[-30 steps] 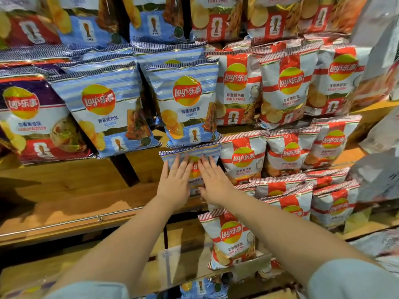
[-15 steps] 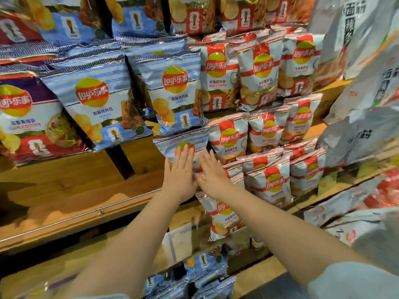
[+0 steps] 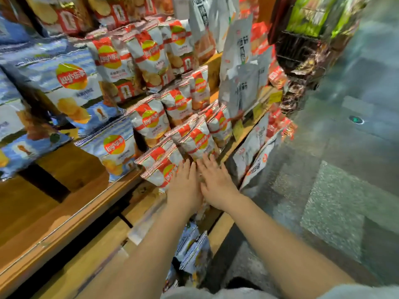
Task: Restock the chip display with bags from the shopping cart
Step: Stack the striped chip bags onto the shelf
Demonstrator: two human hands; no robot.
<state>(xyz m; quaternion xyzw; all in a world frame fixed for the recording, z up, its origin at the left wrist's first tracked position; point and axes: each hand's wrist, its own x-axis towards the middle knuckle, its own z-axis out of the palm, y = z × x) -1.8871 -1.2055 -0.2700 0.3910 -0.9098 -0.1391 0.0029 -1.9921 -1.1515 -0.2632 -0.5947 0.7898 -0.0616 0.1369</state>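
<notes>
My left hand [image 3: 184,186] and my right hand [image 3: 216,181] lie side by side with straight fingers, in front of the red and white chip bags [image 3: 160,169] at the shelf's front edge. Neither hand holds anything; whether they touch the bags is unclear. A small blue striped chip bag [image 3: 114,145] stands alone on the wooden shelf [image 3: 71,210] to their left. Larger blue bags [image 3: 71,83] and more red and white bags [image 3: 149,119] fill the rows behind. The shopping cart is not in view.
White snack bags [image 3: 244,83] hang at the display's right end. A dark wire rack [image 3: 298,52] with dark packets stands further right. Blue bags [image 3: 194,253] sit on a lower shelf under my arms. Grey tiled floor [image 3: 336,169] spreads to the right.
The view has swung to the right. Both hands have left the small blue bag, which now stands alone on the shelf, and moved right to the red and white bags.
</notes>
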